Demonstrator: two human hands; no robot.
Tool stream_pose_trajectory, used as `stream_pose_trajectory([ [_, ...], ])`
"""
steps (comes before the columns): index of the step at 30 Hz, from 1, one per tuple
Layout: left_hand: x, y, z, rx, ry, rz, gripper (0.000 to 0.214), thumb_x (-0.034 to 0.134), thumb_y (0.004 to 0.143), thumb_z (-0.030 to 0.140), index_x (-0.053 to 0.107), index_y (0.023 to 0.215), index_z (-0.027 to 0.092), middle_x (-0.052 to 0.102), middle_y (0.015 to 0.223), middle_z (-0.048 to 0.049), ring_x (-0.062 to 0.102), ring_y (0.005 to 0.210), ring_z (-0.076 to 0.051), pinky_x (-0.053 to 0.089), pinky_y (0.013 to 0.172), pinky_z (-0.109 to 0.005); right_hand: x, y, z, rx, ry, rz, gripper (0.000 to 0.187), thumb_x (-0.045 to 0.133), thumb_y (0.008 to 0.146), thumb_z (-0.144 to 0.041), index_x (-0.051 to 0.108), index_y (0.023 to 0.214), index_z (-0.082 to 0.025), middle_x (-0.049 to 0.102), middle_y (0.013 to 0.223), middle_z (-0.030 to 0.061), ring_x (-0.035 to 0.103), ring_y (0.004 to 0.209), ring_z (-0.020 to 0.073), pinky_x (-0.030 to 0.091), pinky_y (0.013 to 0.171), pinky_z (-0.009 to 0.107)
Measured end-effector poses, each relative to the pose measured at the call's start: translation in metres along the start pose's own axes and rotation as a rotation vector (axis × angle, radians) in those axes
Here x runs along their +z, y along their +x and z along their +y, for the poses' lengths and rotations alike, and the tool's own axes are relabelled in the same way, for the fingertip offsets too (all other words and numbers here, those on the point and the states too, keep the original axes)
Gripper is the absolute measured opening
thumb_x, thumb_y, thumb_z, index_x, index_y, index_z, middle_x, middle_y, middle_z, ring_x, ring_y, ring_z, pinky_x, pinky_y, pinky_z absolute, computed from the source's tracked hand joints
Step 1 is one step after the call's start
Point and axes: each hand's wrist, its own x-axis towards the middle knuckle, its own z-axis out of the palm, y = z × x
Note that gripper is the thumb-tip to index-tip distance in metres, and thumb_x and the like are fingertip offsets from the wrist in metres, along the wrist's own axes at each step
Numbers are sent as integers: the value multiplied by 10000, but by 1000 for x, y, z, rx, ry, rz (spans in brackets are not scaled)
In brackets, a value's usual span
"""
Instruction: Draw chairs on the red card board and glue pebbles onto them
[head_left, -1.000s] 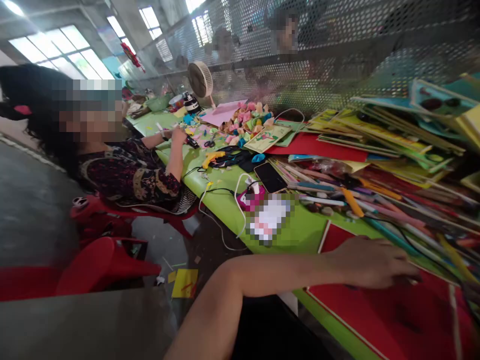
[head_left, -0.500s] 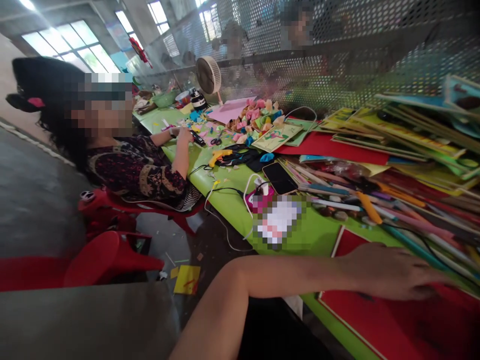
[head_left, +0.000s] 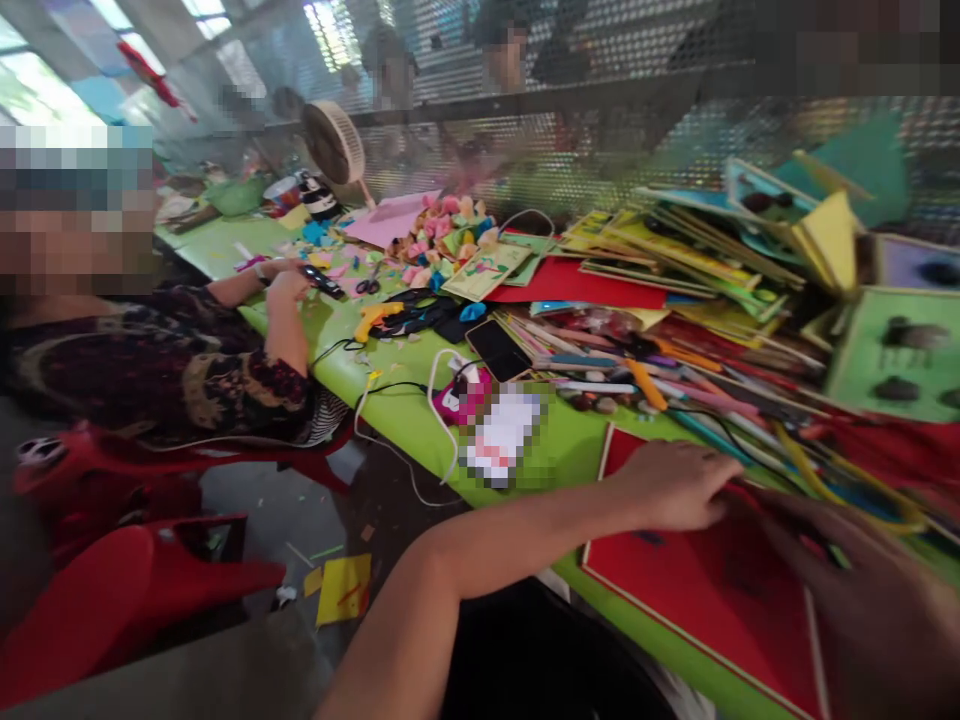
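My left hand (head_left: 675,485) lies palm down on a red card sheet (head_left: 697,590) with a pale border, at the near edge of the green table (head_left: 390,370). Its fingers are stretched out flat and hold nothing. My right hand (head_left: 870,590) comes in from the lower right over the same red sheet, smeared by motion, and its fingers do not show clearly. A thin pale stick (head_left: 816,640) lies on the sheet just beside it. Several coloured pencils and pens (head_left: 675,375) lie just beyond my left hand.
A seated person (head_left: 172,370) on a red chair (head_left: 112,470) works at the table's far left. A black phone (head_left: 499,350), white cables (head_left: 435,390), scissors (head_left: 367,286), paper flowers (head_left: 442,230), stacked coloured cards (head_left: 705,260) and a small fan (head_left: 334,145) crowd the table before a mesh fence (head_left: 600,130).
The view has swung right. My left hand has stayed flat on the red sheet, and my right hand has come into view at the lower right.
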Motion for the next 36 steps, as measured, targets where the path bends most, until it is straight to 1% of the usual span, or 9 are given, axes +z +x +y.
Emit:
stream_pose_trajectory([
  [3,-6,-2,2,3,32,1,242,527,986,253,650,1159,137,750,1180,-117,702,1107,-276,569,893,-408,7,-4,6,22,48,-88,247,587,921,-473,745,1079,-367,801,1107,82,776,943,368,614,855,558],
  [8,-6,-3,3,-8,51,22,215,566,974,256,663,1127,140,737,1139,-109,698,1091,-285,565,884,-410,4,1,-4,7,45,-115,214,564,930,-397,757,924,-304,798,1008,86,770,966,330,608,912,485],
  [12,-6,-3,3,-9,20,31,179,592,972,243,683,1092,146,740,1120,-112,695,1078,-277,563,895,-414,3,1,-7,-28,46,-107,234,569,939,-377,771,903,-267,793,985,81,769,938,295,608,890,446],
  [17,-14,-5,3,-27,-44,68,108,621,964,195,687,1043,162,752,1054,-86,699,1039,-235,556,921,-370,-1,-2,-12,22,35,-16,225,597,965,-369,783,1032,-262,795,1033,69,752,947,278,589,885,439],
  [21,-31,-9,-4,-144,-97,187,119,561,1013,182,674,1050,192,759,1086,-69,695,1058,-203,550,923,-334,-4,1,-23,23,33,18,215,606,978,-372,781,999,-250,793,971,77,737,909,277,573,875,440],
  [26,-54,-15,-13,-285,-120,320,108,581,994,147,654,1050,205,764,1052,-48,696,1030,-194,542,928,-335,3,7,-34,40,-4,-57,221,600,977,-394,764,977,-246,781,981,87,729,924,283,565,837,429],
  [31,-62,-16,-16,-332,-135,350,73,636,971,151,659,1008,210,774,1022,-25,713,991,-177,541,875,-287,6,9,-36,39,18,-75,227,626,976,-416,737,884,-240,751,893,73,705,849,260,552,778,396],
  [34,-64,-17,-19,-364,-126,362,67,642,974,166,672,1009,214,779,999,-22,721,945,-176,541,834,-280,3,8,-35,4,19,-64,207,619,988,-397,757,948,-247,762,950,78,712,913,268,554,832,406],
  [36,-66,-17,-23,-393,-111,379,74,639,979,173,679,1025,214,780,1011,-28,722,942,-179,540,832,-281,-1,6,-34,4,2,-11,211,614,988,-396,766,1012,-252,767,1004,87,713,954,281,556,867,428],
])
